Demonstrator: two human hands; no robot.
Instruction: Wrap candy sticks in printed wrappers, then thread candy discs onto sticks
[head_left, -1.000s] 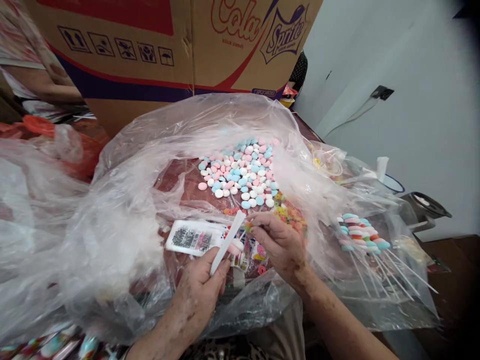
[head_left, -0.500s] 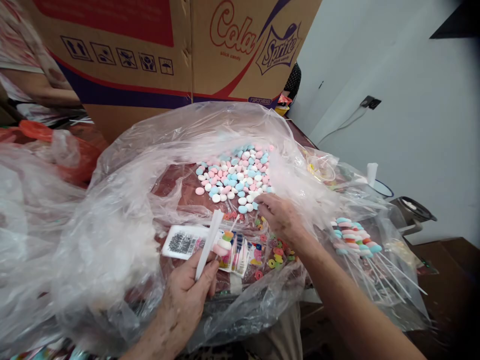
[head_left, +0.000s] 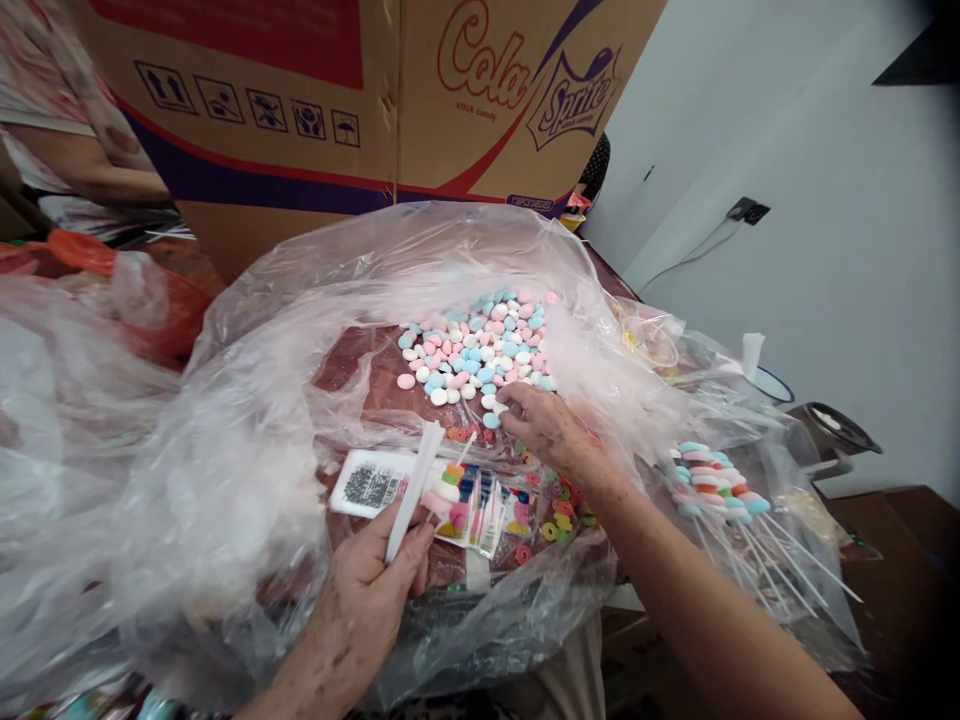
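Note:
My left hand (head_left: pixel 373 583) is closed round a white stick (head_left: pixel 414 487) and a thin skewer with several candies threaded on it (head_left: pixel 448 487). My right hand (head_left: pixel 541 425) reaches forward, its fingertips pinched on a white candy at the near edge of a heap of pink, blue and white round candies (head_left: pixel 480 347). The heap lies on a clear plastic sheet (head_left: pixel 247 420) spread over a reddish table. Small colourful ring candies (head_left: pixel 556 508) are scattered under my right wrist. A printed packet with a barcode (head_left: pixel 375 486) lies beside my left hand.
A big cardboard box marked Cola and Sprite (head_left: pixel 360 110) stands behind the sheet. Finished candy skewers (head_left: pixel 716 483) lie in plastic at the right. A metal pot (head_left: pixel 832 428) sits at the far right by a white wall. Another person's arm (head_left: pixel 90 170) shows at the upper left.
My right hand left the skewer tip and moved forward to the candy heap, where it now pinches a white candy. My left hand kept hold of the stick and skewer.

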